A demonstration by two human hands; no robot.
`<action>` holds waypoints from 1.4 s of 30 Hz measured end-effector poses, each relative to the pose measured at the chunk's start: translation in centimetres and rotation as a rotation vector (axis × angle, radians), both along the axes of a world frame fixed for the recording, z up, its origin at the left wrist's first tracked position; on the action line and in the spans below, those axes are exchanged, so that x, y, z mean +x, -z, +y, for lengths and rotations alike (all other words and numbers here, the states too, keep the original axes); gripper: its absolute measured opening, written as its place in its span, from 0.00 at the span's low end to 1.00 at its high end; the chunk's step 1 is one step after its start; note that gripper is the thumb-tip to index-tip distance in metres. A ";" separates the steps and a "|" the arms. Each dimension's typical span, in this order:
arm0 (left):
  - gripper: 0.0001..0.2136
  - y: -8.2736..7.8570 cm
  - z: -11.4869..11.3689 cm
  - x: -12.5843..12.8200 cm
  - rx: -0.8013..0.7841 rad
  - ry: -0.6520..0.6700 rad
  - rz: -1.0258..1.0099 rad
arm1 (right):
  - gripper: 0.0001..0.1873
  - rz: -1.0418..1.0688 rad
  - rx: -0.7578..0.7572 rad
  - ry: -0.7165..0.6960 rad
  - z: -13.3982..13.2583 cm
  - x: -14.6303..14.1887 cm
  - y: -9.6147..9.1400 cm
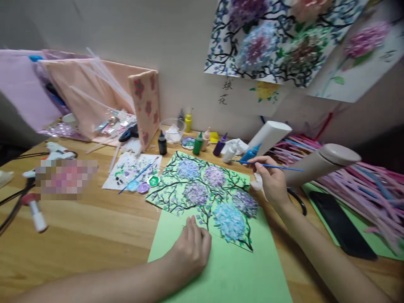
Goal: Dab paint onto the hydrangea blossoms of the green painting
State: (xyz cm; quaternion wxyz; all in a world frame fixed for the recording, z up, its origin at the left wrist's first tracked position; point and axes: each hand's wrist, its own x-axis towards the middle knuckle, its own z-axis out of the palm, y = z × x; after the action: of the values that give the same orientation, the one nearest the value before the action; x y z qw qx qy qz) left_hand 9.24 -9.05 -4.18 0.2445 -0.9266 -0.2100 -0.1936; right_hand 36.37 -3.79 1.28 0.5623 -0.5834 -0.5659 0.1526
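My right hand (273,181) pinches a thin blue paintbrush (285,168), its tip by the white paint bottle (229,155). Just behind those fingers stands a blue paint bottle (250,153). My left hand (193,246) rests with bent fingers pressed together at the lower edge of a painting (186,195); whether anything is inside them is hidden. Black branches, green and purple dabs and several fluffy blue and purple flower heads cover the painting. Beneath it lies a larger light green sheet (233,275).
Left of the painting are a paint-spotted paper (126,168), a second blue brush (139,175) and small paint caps (143,187). Several paint bottles, including a green one (198,143), line the wall. A bottle (322,166), pipe cleaners (344,198) and a phone (342,225) lie right.
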 end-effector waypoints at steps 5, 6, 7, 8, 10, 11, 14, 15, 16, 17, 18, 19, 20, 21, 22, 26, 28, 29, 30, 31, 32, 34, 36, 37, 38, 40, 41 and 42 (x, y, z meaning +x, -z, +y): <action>0.07 0.2 0.3 0.4 0.006 0.001 -0.092 | 0.06 0.014 -0.027 0.099 -2.1 3.2 3.8; 0.07 0.3 0.3 0.4 0.002 0.002 -0.100 | 0.06 0.009 -0.039 0.092 -2.3 3.1 4.2; 0.06 0.3 0.4 0.5 -0.002 0.004 -0.103 | 0.06 0.003 -0.050 0.084 -2.3 2.9 4.4; 0.06 0.2 0.4 0.5 -0.001 0.009 -0.104 | 0.07 -0.006 -0.064 0.072 -2.4 2.7 4.6; 0.06 0.2 0.6 0.5 0.010 0.024 -0.093 | 0.06 -0.031 -0.084 0.055 -2.4 2.5 4.8; 0.06 0.1 0.6 0.5 0.015 0.030 -0.080 | 0.06 -0.044 -0.093 0.050 -2.5 2.5 4.8; 0.06 -0.2 0.8 0.5 0.017 0.042 -0.059 | 0.05 -0.104 -0.102 0.047 -2.7 2.7 4.8; 0.06 -0.2 0.8 0.5 0.015 0.044 -0.058 | 0.05 -0.132 -0.101 0.046 -2.8 2.7 4.8; 0.06 -0.3 0.8 0.5 0.012 0.044 -0.058 | 0.06 -0.164 -0.098 0.043 -2.9 2.7 4.8; 0.06 -0.3 0.8 0.5 0.009 0.044 -0.058 | 0.06 -0.194 -0.094 0.039 -2.9 2.8 4.7; 0.06 -0.3 0.8 0.5 0.008 0.044 -0.058 | 0.06 -0.219 -0.093 0.035 -3.0 2.7 4.7; 0.06 -0.3 0.8 0.4 0.005 0.042 -0.055 | 0.06 -0.235 -0.095 0.031 -3.0 2.7 4.7; 0.06 -0.3 0.7 0.4 0.002 0.041 -0.050 | 0.06 -0.245 -0.099 0.029 -3.0 2.7 4.8; 0.07 -0.3 0.7 0.4 -0.001 0.041 -0.045 | 0.07 -0.250 -0.103 0.029 -3.0 2.7 4.8; 0.07 -0.3 0.7 0.4 -0.004 0.043 -0.041 | 0.07 -0.254 -0.108 0.028 -2.9 2.6 4.8; 0.07 -0.3 0.8 0.5 -0.014 0.048 -0.045 | 0.09 -0.249 -0.153 0.007 -3.0 2.7 4.9; 0.07 -0.2 0.8 0.5 -0.012 0.053 -0.049 | 0.09 -0.243 -0.157 0.005 -3.0 2.7 4.9; 0.07 -0.1 0.8 0.5 -0.008 0.054 -0.050 | 0.09 -0.243 -0.145 0.010 -3.0 2.7 4.9; 0.07 -0.1 0.8 0.5 -0.008 0.052 -0.050 | 0.09 -0.245 -0.128 0.017 -3.0 2.7 4.9; 0.07 0.0 0.7 0.4 -0.008 0.049 -0.048 | 0.09 -0.249 -0.110 0.022 -3.0 2.7 4.9; 0.07 0.1 0.7 0.4 -0.008 0.045 -0.047 | 0.09 -0.254 -0.100 0.024 -3.0 2.7 4.9; 0.07 0.1 0.7 0.3 -0.011 0.043 -0.042 | 0.09 -0.265 -0.108 0.012 -3.0 2.7 4.8; 0.07 0.1 0.6 0.3 -0.011 0.046 -0.045 | 0.08 -0.273 -0.129 -0.003 -3.0 2.7 4.8; 0.07 0.1 0.6 0.3 -0.011 0.047 -0.046 | 0.08 -0.278 -0.134 -0.005 -3.0 2.7 4.8; 0.07 0.1 0.6 0.4 -0.012 0.047 -0.049 | 0.08 -0.283 -0.132 -0.003 -3.0 2.6 4.8; 0.07 0.0 0.6 0.4 -0.011 0.047 -0.052 | 0.08 -0.291 -0.116 0.007 -3.0 2.6 4.8; 0.07 0.0 0.6 0.5 -0.009 0.046 -0.052 | 0.07 -0.293 -0.110 0.012 -3.0 2.6 4.8; 0.07 0.0 0.6 0.5 -0.006 0.045 -0.053 | 0.07 -0.293 -0.108 0.014 -3.0 2.6 4.8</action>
State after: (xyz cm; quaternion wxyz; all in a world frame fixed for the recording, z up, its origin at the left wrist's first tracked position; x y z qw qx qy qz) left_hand 9.74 -8.41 -4.23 0.2314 -0.9265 -0.1961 -0.2228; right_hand 38.99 -6.82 -3.57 0.4424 -0.6329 -0.6288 0.0921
